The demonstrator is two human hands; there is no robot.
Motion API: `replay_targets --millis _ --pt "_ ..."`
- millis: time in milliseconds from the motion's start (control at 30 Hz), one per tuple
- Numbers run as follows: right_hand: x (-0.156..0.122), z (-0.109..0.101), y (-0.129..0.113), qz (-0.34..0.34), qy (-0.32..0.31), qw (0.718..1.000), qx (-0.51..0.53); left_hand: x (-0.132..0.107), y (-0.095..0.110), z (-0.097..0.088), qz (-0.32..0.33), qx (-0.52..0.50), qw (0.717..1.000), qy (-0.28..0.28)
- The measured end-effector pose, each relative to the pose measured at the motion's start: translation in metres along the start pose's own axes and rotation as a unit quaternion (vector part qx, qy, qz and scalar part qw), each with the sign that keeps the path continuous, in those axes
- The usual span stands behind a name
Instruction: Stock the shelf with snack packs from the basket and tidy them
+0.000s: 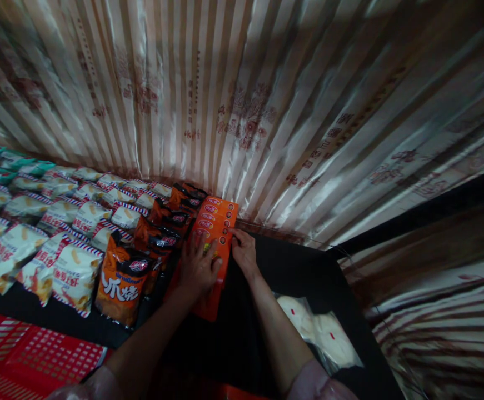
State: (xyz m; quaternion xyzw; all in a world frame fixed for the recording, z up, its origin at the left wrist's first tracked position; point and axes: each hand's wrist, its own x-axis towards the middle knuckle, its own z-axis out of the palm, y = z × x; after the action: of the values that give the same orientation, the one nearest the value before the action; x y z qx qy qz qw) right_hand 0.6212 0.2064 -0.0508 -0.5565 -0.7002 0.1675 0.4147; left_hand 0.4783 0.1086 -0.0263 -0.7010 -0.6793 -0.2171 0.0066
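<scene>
Flat orange packets [211, 218] lie overlapped in a row on the black table, their printed top ends showing one behind another. My left hand [200, 265] rests on the front packets with its fingers spread, covering part of their print. At the right edge of the row, my right hand [244, 251] has its fingers bent and closed on the edge of an orange packet. Left of the packets stand orange-and-black snack bags [121, 283], in a line running back toward the curtain.
White snack bags [77, 272] fill rows at the left, with green bags [37, 168] behind. A red plastic basket [54, 347] sits at the lower left. Clear-wrapped round white things [335, 339] lie at the right. A pleated curtain [225, 100] hangs behind the table [295, 266].
</scene>
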Motion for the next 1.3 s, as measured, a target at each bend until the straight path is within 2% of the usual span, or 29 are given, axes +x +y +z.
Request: replay_targets --millis 333,567,800,1133,1300 --pt "0.001 0.001 -0.002 0.022 -0.004 1.0 -0.01 -0.001 0.001 -0.002 0.001 0.003 1.0 0.01" --pt "0.004 0.001 -0.004 0.009 -0.014 1.0 0.002 -0.002 0.009 -0.002 -0.021 0.007 1.0 0.01" --pt "0.004 -0.003 -0.008 0.027 -0.025 0.999 -0.01 -0.002 0.01 -0.003 -0.022 0.004 1.0 0.011" --pt "0.004 -0.001 -0.007 0.019 -0.022 0.999 -0.03 0.004 0.01 -0.006 -0.01 -0.018 0.999 0.03" --pt "0.006 -0.003 -0.008 0.025 -0.017 0.999 -0.015 0.004 0.009 0.0 -0.009 -0.029 0.999 0.041"
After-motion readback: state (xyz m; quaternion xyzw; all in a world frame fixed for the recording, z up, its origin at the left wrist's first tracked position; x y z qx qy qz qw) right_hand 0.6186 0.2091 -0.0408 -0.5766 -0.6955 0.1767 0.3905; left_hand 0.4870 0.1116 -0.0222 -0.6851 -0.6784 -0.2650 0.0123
